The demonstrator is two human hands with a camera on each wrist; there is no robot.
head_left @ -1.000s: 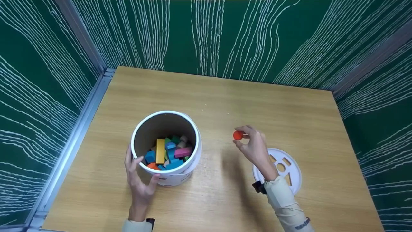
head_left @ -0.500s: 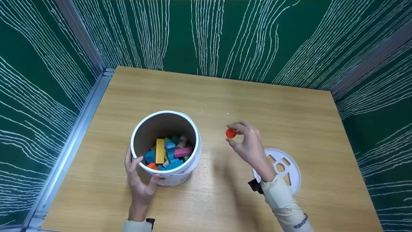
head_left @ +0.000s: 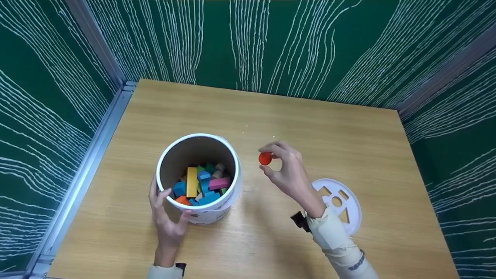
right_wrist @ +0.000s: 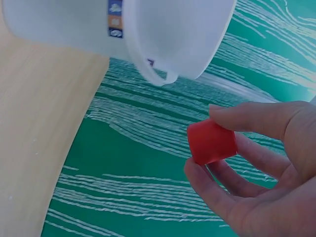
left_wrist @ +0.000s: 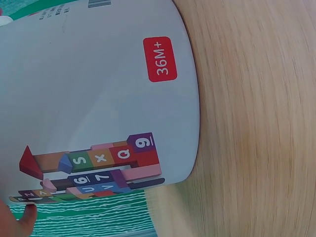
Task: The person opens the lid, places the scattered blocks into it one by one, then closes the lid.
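Observation:
A white bucket (head_left: 198, 176) stands on the wooden table, partly filled with several coloured blocks (head_left: 199, 185). My left hand (head_left: 167, 217) grips its near left side, thumb and fingers curled round the wall; the left wrist view shows the bucket wall (left_wrist: 98, 94) with printed blocks. My right hand (head_left: 285, 174) pinches a small red cylinder block (head_left: 265, 158) between thumb and fingers, raised above the table just right of the bucket. In the right wrist view the red block (right_wrist: 211, 141) sits in the fingertips with the bucket (right_wrist: 148, 29) beyond.
A white round lid (head_left: 341, 201) with shape cut-outs lies on the table behind my right wrist. The wooden table (head_left: 310, 124) is enclosed by green patterned walls, with a metal rail (head_left: 93, 147) along its left edge.
My right hand has carried the red block leftward, closer to the bucket's rim. The left hand and the bucket have stayed put.

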